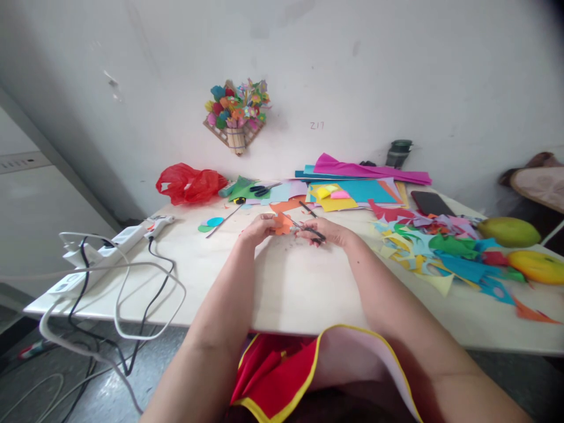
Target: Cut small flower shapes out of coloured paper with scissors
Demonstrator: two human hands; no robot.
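Between my two hands, over the middle of the white table, is a small orange paper piece (283, 224). My left hand (261, 228) pinches its left edge. My right hand (325, 230) is closed around black-handled scissors (315, 235), whose blades point left and meet the right side of the orange paper. Some of my right fingers are hidden behind the handles. Just behind the hands lie a larger orange sheet (288, 204) and a black pen-like stick (307, 209).
Colored paper scraps (440, 241), a phone (432, 203) and yellow-green fruit (509, 232) lie right. Paper sheets (370, 192), another pair of scissors (262, 190) and a red plastic bag (189, 183) are behind. Power strips (99, 258) with cables are left.
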